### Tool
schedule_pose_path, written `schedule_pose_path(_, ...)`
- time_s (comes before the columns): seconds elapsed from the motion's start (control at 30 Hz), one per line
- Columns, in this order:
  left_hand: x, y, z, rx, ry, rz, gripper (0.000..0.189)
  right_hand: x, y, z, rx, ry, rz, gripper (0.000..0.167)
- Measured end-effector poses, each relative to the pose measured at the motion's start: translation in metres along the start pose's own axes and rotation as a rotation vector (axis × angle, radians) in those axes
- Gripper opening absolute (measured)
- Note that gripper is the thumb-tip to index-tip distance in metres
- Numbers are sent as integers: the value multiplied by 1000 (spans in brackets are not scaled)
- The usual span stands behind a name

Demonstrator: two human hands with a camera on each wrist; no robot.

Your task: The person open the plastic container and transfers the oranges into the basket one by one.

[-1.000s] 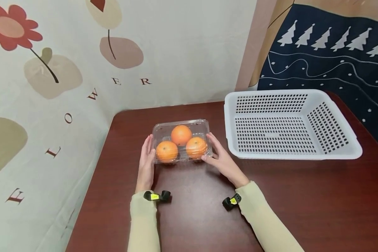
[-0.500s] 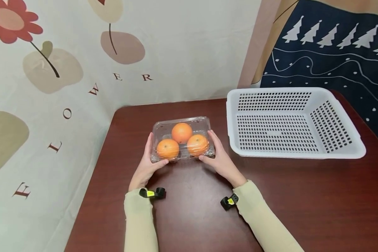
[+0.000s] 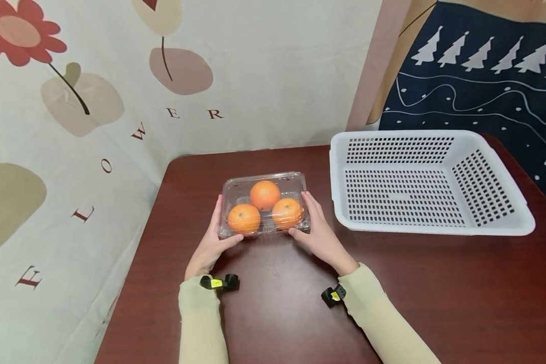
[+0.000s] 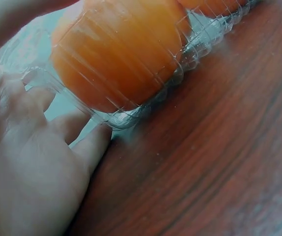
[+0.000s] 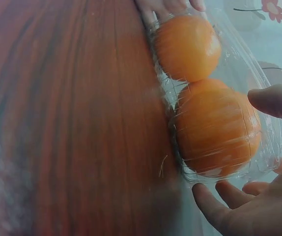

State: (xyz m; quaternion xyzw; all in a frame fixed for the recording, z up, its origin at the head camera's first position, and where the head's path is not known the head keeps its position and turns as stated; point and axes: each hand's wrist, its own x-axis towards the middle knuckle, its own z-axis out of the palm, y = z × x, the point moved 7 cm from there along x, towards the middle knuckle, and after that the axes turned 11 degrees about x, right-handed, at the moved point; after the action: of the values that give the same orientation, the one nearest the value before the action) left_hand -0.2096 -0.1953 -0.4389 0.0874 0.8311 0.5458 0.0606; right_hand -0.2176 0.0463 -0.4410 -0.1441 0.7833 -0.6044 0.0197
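A clear plastic clamshell box with its lid down sits on the table between my hands. Inside it lie three oranges: one at the back, one front left and one front right. My left hand grips the left end, thumb along the front edge. On the opposite end my right hand holds the box, its thumb at the front right corner. In the left wrist view, fingertips reach the box's lower edge; the right wrist view shows fingers against its end wall.
A white perforated plastic basket stands on the right of the dark red-brown table. Behind the table hangs a pale cloth with flower prints, and a navy cloth with white trees covers the far right.
My left thumb has moved from the box's left side to its front edge, and that hand has turned outward. The right hand keeps its grip. The head view has shifted slightly.
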Motion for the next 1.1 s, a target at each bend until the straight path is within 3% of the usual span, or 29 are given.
schedule_pose_path(0.5,-2,-1,0,-199,-24,69,92,-5,-6,2,-146,25,11,84)
schedule_pose_path(1.1,3,-14,1,-122,-24,82,87,-5,-9,-2,-227,40,-21,79)
